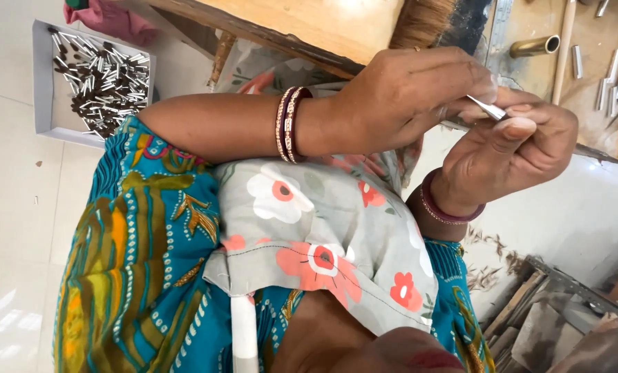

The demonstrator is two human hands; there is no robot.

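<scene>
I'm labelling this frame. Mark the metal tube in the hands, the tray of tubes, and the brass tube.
metal tube (490, 108), head view, shiny middle.
tray (44, 103), head view, left rim.
brass tube (534, 46), head view, its side.

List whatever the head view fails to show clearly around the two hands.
- Small metal piece: mostly covered by fingers of the left hand and right hand; its shape is unclear.
- Tray of small metal tubes on the floor: contents too small to tell apart.
- Workbench: cut off by the top edge.

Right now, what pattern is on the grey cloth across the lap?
Grey cloth with white and coral-red flowers, clearest in the head view.
</scene>
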